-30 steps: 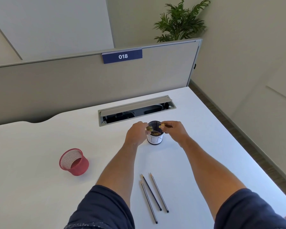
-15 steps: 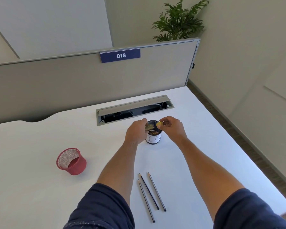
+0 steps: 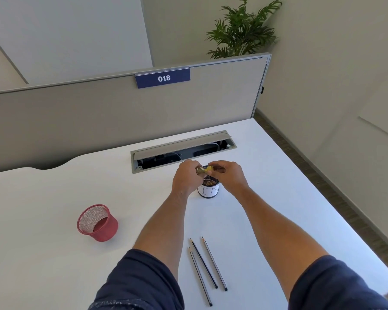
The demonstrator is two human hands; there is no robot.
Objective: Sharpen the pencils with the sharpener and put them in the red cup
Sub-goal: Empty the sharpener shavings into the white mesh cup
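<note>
My left grip [image 3: 187,175] pinches the small brass-coloured sharpener [image 3: 200,171]; my right grip [image 3: 229,174] clenches a pencil [image 3: 211,168], its yellowish end at the sharpener, above a shavings-filled cup [image 3: 208,189]. Three slim pencils [image 3: 204,265] lie on the smooth white bench [image 3: 54,253]; the red mesh cup [image 3: 97,223] stands left.

White tabletop [image 3: 267,220] — red cup [image 3: 97,222] toward the left edge, three pencils [image 3: 206,269] at the near edge, a small pot [image 3: 208,190] mid-table.
</note>
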